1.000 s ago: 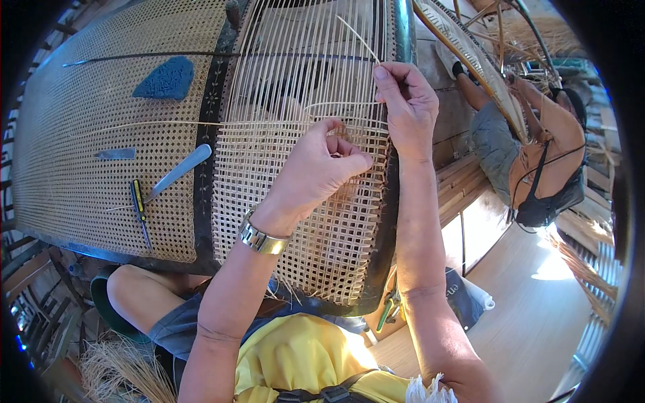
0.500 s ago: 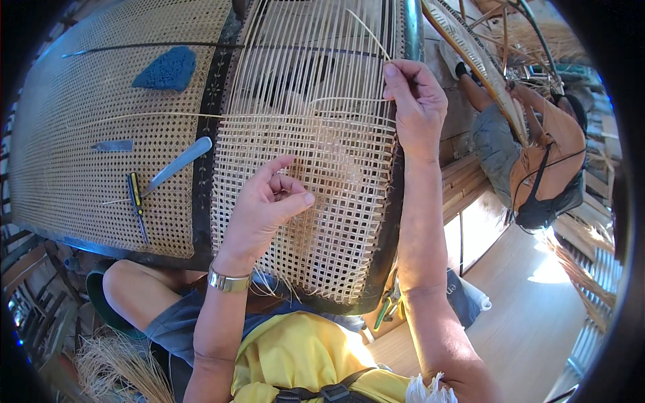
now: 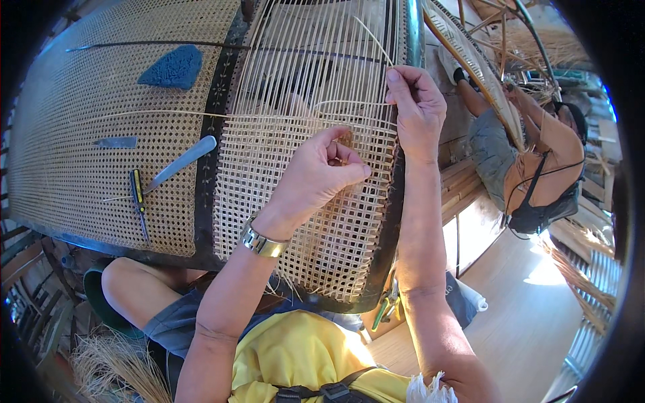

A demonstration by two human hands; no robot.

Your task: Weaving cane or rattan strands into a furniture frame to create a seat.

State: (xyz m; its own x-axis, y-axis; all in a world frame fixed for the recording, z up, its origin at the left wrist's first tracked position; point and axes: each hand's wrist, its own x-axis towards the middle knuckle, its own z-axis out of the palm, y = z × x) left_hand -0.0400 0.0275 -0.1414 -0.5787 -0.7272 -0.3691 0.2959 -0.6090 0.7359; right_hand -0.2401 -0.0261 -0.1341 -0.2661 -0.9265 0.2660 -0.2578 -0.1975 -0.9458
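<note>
One cane panel (image 3: 295, 221) is lying nearest, its close part showing finished square mesh inside a dark frame (image 3: 386, 248). Above that mesh, the left hand (image 3: 322, 161) is hovering with fingers curled and thumb standing well apart from the forefinger; it is apparently holding nothing. On the caned section beside it, a yellow-and-black screwdriver (image 3: 137, 195), a flat metal blade (image 3: 181, 164) and a smaller blade (image 3: 115, 142) are resting.

Farther up, at the panel's right edge, the right hand (image 3: 418, 111) is pinching a pale cane strand (image 3: 373, 37) between thumb and forefinger, the free end pointing up and away. Beyond, long crosswise-free strands (image 3: 295, 54) are running parallel with open gaps. A sharp pull would be risking a kink or split where the pinched strand is bending at the edge; a loose grip would be letting it spring back or catch among those strands.

A blue spongy piece (image 3: 171, 67) is sitting farther left, and a co-worker (image 3: 547, 174) is bending over another frame at far right.
</note>
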